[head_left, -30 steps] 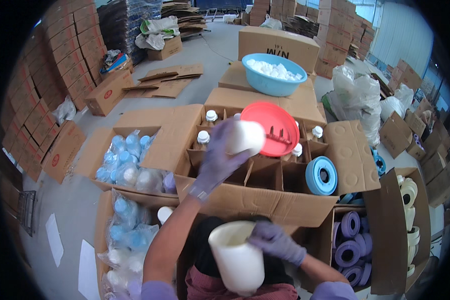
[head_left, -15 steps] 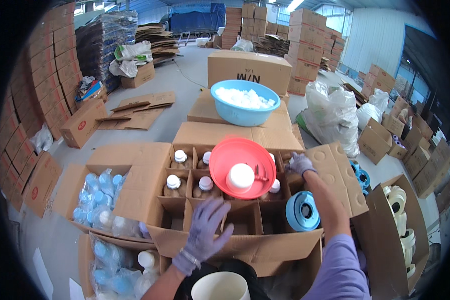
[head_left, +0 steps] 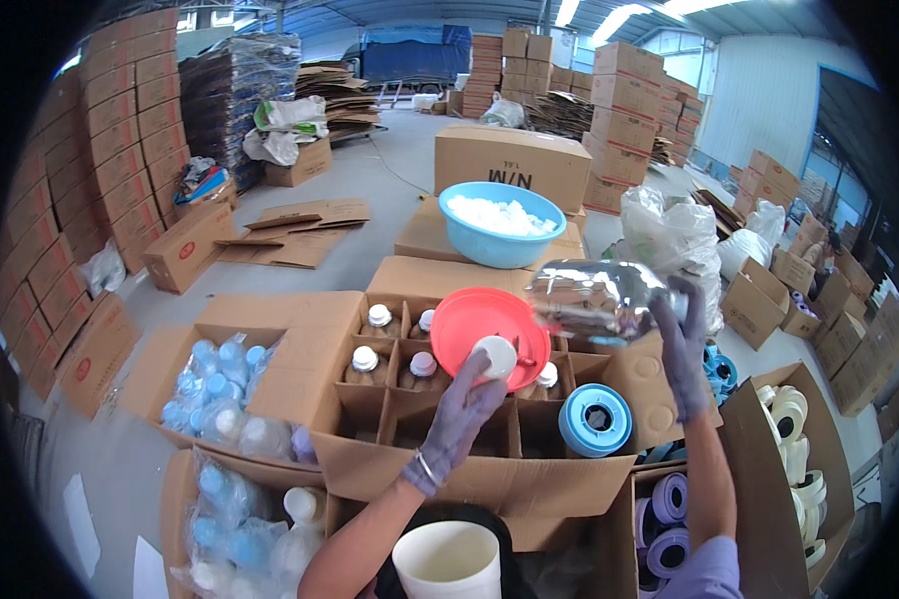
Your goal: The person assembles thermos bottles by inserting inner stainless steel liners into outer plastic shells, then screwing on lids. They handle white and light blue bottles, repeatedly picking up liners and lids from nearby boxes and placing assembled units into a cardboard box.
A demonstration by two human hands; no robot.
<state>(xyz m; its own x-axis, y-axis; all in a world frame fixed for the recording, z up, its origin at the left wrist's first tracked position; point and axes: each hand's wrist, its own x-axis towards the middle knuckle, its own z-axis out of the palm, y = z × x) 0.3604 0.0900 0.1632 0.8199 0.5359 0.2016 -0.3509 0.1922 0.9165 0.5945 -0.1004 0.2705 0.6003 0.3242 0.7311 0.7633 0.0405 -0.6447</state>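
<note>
Right hand point(head_left: 681, 349) has risen with a silver bottle point(head_left: 594, 298); left hand point(head_left: 457, 417) has reached to the red dish point(head_left: 459, 321)

Half a second earlier, the right hand was down at the far right of the carton point(head_left: 534, 487). Now it is raised above that side. The left hand, which was spread over the near compartments, has moved forward to the white round cup point(head_left: 492, 355) in the red dish.

As for writing, the big box behind point(head_left: 509, 155) bears large dark letters, upside down, and a brown box at left point(head_left: 195, 250) has a round red mark.

The silver bottle is held almost level in the air; its rounded body is smooth and mirror-like, a little blurred. The right hand, in a thin greyish-purple glove, is gripping it by one end. The left hand, gloved alike, has bent fingers at the edge of the white round cup; whether it grips or only touches, I cannot tell.

The red dish is round and shallow, lying over the carton among bottles with white caps point(head_left: 366, 357), which stand in cardboard compartments. A blue ring-shaped part point(head_left: 575, 421) sits at the near right. Behind, a smooth blue tub point(head_left: 499, 252) is heaped with white pieces point(head_left: 499, 215). In front stands a cream container point(head_left: 484, 587) with a wide round mouth.
</note>
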